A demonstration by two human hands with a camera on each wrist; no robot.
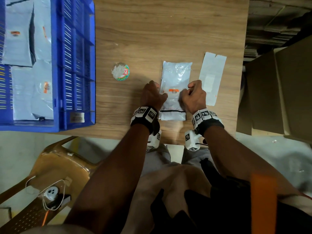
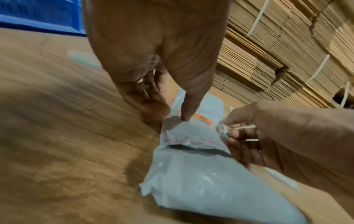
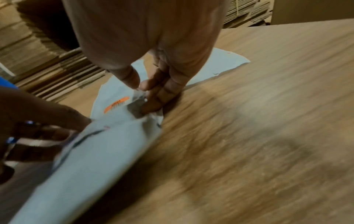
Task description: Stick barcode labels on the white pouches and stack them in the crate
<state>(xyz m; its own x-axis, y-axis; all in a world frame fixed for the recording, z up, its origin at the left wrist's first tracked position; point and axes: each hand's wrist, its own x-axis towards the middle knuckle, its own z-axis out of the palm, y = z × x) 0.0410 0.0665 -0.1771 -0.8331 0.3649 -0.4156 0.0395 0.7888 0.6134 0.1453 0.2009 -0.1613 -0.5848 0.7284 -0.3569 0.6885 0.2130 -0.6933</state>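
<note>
Centrally on the wooden table (image 1: 152, 31) lies a crinkled white pouch (image 1: 173, 78) bearing an orange barcode label (image 1: 173, 91); the left hand (image 1: 152, 97) and right hand (image 1: 194, 97) pinch its side edges with curled fingers.

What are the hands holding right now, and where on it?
Both hold the white pouch on the table: left hand grips its left edge, right hand pinches its right edge, either side of the barcode label.

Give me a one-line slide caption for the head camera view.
Both hands, left hand and right hand, grip a labelled white pouch on the wooden table beside the blue crate.
</note>
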